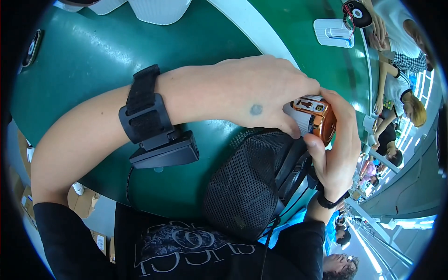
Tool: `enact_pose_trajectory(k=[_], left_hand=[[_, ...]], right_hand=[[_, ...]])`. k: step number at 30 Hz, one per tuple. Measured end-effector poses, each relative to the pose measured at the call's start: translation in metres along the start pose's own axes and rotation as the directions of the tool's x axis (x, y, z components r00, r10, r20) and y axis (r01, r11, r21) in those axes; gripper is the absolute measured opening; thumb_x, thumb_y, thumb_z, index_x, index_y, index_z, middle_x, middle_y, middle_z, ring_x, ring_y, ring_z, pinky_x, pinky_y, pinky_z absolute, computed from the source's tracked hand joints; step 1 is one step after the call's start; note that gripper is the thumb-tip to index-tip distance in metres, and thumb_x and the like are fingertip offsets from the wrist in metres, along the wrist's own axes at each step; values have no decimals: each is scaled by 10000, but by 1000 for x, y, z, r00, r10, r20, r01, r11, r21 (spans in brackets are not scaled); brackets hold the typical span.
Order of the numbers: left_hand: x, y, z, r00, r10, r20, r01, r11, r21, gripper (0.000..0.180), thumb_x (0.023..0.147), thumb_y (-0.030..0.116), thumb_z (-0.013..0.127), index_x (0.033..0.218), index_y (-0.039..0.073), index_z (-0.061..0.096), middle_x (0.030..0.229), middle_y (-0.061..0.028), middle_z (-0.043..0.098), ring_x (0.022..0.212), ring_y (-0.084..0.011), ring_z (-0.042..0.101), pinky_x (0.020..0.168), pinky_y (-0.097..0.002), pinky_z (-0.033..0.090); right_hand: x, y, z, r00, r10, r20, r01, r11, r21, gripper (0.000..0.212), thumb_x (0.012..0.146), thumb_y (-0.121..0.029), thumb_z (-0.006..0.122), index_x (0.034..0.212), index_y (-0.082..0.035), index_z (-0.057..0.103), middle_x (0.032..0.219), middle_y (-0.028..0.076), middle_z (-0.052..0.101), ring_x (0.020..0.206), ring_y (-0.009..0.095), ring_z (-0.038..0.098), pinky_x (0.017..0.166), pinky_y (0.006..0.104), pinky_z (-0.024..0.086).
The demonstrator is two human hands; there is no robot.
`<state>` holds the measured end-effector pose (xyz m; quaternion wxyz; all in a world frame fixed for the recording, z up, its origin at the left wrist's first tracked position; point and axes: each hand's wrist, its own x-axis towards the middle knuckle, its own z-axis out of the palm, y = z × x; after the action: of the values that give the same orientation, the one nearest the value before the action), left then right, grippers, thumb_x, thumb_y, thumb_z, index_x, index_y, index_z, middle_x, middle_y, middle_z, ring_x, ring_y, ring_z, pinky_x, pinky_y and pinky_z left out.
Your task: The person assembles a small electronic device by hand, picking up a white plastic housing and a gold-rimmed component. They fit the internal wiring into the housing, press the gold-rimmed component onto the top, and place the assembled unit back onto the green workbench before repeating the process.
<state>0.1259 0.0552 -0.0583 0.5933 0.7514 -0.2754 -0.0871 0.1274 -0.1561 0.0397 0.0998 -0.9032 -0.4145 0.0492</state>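
Both my hands close on one small device [322, 122] at the right of the table. It has a white ribbed body and a glossy copper-coloured end with small ports or buttons. My left hand [268, 91] reaches across from the left and grips the white body, its thumb along the near side. From the right, my right hand [343, 140] wraps its fingers round the copper end, with its thumb in front. Part of the device is hidden under the fingers. Just below it sits a black mesh bag [245, 179], close to my body.
White ribbed housings [158, 10] stand at the far edge of the green table [79, 79]. A black panel with a round part [31, 49] lies far left. Beyond a white strip [249, 25], a co-worker handles a wired black panel [358, 14] by a white housing [333, 33]. Cardboard boxes [84, 201] sit below.
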Motion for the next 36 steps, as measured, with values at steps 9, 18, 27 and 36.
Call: enact_pose_trajectory(k=[9,18,27,36], left_hand=[[-11,-6,1,997,77,-4,-77,994,72,465,797,317,816,1070,-25,661,920,-218,711,912,-408,698,793,-485,548],[-14,-7,2,996,86,-13,-85,993,83,452,807,318,812,1077,-15,669,907,-217,718,896,-395,708,793,-469,556],[-11,-7,3,996,86,3,-86,991,107,462,815,213,818,1178,3,623,941,-171,687,826,-352,702,733,-443,543],[-10,-12,4,995,99,-3,-99,993,70,456,815,215,818,1173,10,625,901,-168,684,819,-356,697,726,-447,538]], right_hand=[[-9,-16,7,992,11,-122,-21,996,-84,634,874,-359,791,1341,3,562,1229,206,623,1090,380,643,908,428,549],[-10,-24,9,978,120,-173,-122,992,-4,568,929,-379,733,1309,15,581,1190,200,628,1063,344,643,927,405,522],[-13,-20,9,962,181,-207,-167,983,80,590,926,-418,726,1293,23,588,1182,201,625,1066,337,635,939,413,509],[-12,-15,1,990,70,-125,-80,994,-80,624,984,-493,623,1347,12,562,1245,194,641,1154,311,631,1014,408,486]])
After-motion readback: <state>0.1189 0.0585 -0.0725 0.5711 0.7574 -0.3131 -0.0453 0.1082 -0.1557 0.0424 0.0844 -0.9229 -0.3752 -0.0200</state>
